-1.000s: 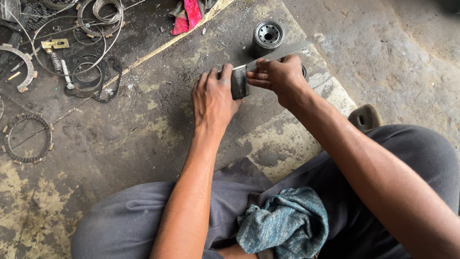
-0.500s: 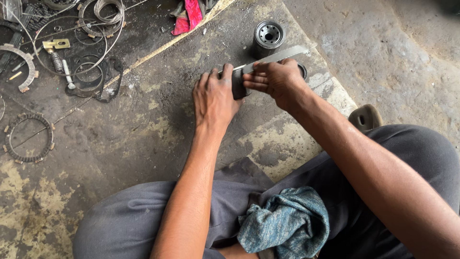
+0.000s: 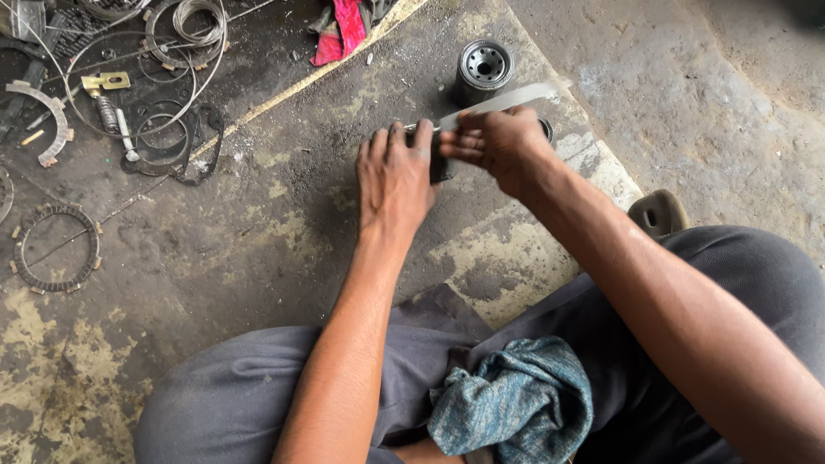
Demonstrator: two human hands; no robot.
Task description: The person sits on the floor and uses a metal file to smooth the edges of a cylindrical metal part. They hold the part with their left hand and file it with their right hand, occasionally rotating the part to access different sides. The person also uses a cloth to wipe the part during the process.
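Note:
My left hand (image 3: 394, 176) lies palm down on the dirty concrete floor, its fingers pressed against a small dark metal part (image 3: 440, 165) that is mostly hidden between my hands. My right hand (image 3: 494, 142) grips a flat silvery blade (image 3: 507, 101), which runs up and to the right from the fingers and rests across the top of the dark part. Just behind the blade stands a dark cylindrical filter (image 3: 483, 70) with a ring of holes in its top.
A blue-green rag (image 3: 516, 404) lies in my lap between grey trouser legs. At far left lie wire coils (image 3: 176, 26), gaskets, a spring, a toothed friction ring (image 3: 56, 249) and a curved metal shoe (image 3: 47, 116). A pink-red cloth (image 3: 344, 30) sits at top centre.
Both hands stay on the dark part. The right hand and blade have shifted slightly left along it; the left hand has barely moved.

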